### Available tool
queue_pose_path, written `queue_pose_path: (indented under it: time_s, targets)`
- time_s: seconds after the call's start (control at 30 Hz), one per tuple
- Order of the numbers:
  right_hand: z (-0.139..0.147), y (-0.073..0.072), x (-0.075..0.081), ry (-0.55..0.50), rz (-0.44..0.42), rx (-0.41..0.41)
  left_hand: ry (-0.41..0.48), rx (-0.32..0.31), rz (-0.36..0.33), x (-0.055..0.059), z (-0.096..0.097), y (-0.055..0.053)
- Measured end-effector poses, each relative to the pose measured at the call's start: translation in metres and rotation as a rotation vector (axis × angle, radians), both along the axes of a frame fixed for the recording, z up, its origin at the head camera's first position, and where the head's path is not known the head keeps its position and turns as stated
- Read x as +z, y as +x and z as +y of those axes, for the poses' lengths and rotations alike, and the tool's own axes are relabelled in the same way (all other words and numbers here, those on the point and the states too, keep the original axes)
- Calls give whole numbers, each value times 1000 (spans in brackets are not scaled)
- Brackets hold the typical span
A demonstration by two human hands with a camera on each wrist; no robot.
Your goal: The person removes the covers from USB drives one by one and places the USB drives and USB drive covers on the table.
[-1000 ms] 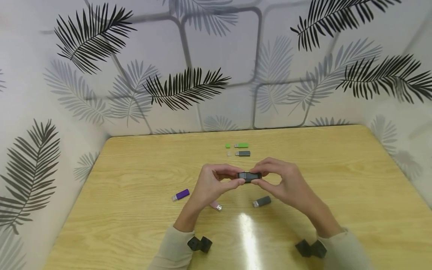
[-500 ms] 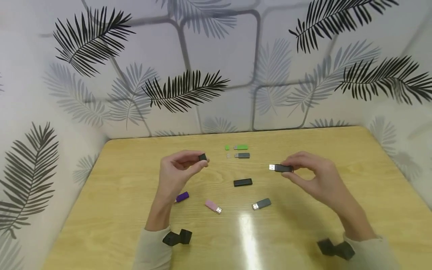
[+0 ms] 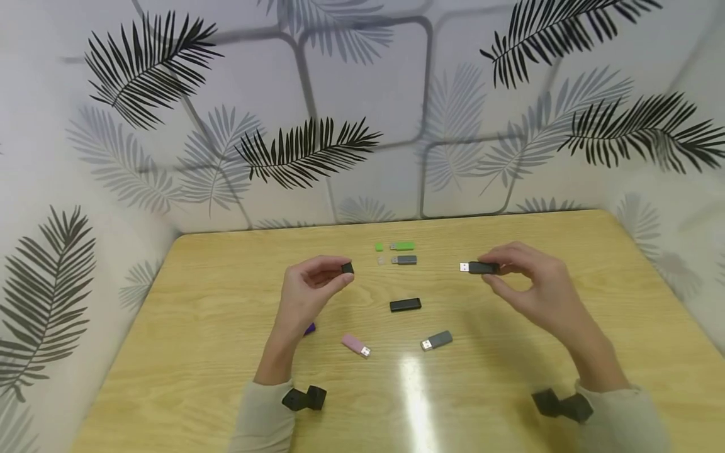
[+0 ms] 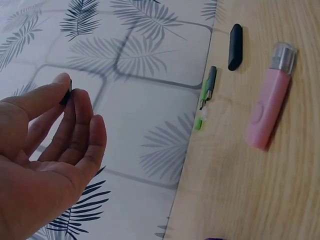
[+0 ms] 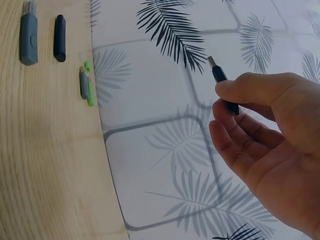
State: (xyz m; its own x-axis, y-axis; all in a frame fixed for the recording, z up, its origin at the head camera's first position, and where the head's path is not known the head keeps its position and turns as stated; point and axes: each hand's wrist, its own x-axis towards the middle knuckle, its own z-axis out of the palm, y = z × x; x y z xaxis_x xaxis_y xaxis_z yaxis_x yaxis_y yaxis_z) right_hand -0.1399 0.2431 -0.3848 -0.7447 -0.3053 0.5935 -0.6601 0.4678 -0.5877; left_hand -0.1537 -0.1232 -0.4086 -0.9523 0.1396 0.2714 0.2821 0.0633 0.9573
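My left hand pinches a small black USB cap between thumb and fingertips, held up over the table. On the other side, my right hand grips a black USB stick by its body, its bare metal plug pointing left. In the right wrist view the same USB stick sits between thumb and forefinger. Between the hands, on the tabletop, lies another black USB stick with no metal plug showing. Behind it are a grey USB stick and a green USB stick.
Left of those two lie a green cap and a clear cap. Nearer me are a pink USB stick and a grey-blue one. My left wrist partly hides a purple one. A patterned wall rises behind the wooden table.
My hands, first together at one black stick, have drawn apart, cap in the left and uncapped stick in the right. Lately the left hand shifted slightly right and the right rose a little.
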Motion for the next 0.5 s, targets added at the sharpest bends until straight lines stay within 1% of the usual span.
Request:
queue_pose_path:
  time_s: [0.13, 0.23, 0.3, 0.4, 0.5]
  targets:
    - [1, -3, -6, 12, -12, -6, -84, 69, -7, -12, 0, -4]
    - [0, -7, -13, 19, -15, -8, -144, 95, -21, -21, 1, -6]
    - [-1, -9, -18, 24, -21, -10, -160, 91, -34, -25, 2, -6]
    - [-3, -11, -24, 48, -32, -30, -162, 74, -44, -31, 3, -7]
    - [-5, -12, -31, 78, -48, -50, -169, 51, -30, -36, 5, -9]
